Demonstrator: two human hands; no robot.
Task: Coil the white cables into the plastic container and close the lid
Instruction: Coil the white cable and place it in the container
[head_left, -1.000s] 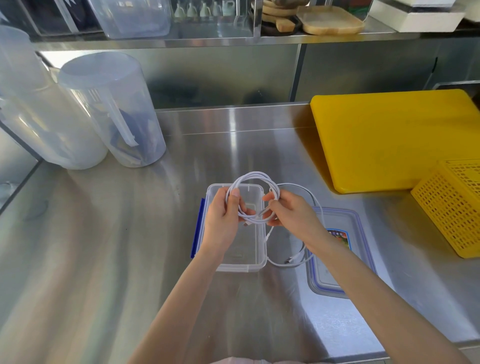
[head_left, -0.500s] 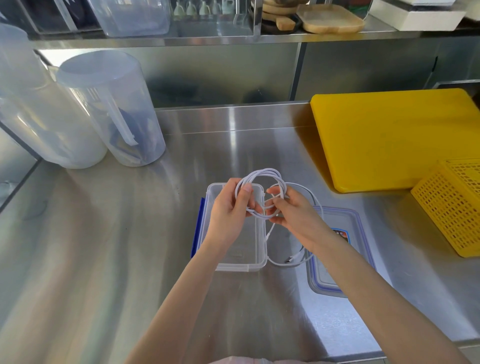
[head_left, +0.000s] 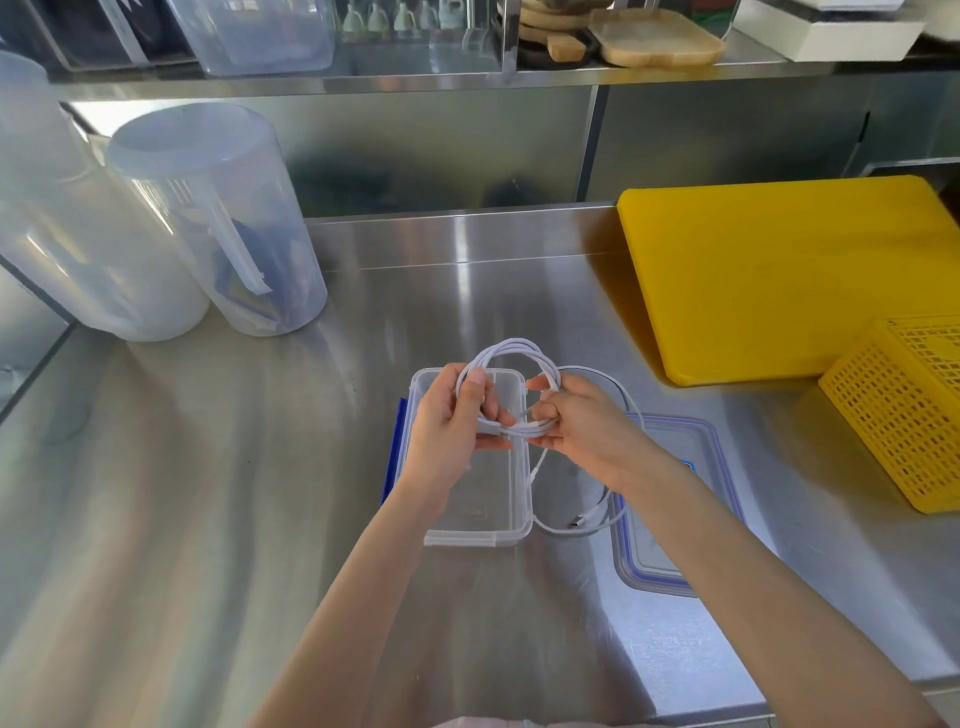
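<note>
A coil of white cable (head_left: 511, 349) is held above the clear plastic container (head_left: 511, 530), which stands open on the steel counter. My left hand (head_left: 447, 431) grips the coil's left side with thumb over the loops. My right hand (head_left: 587, 431) pinches the coil's right side. A loose tail of cable (head_left: 582, 522) hangs down and lies on the counter between the container and its lid (head_left: 670, 566), its plug end showing. The lid, clear with a blue seal, lies flat to the right, partly under my right forearm.
Two tall clear jugs (head_left: 218, 218) stand at the back left. A yellow cutting board (head_left: 789, 270) lies at the back right, with a yellow perforated basket (head_left: 904, 421) in front of it. A shelf with boxes and wooden boards runs above.
Both hands have turned the coil slightly and drawn the loops tighter; the coil sits a little higher over the container's far end. The tail on the counter has barely moved.
</note>
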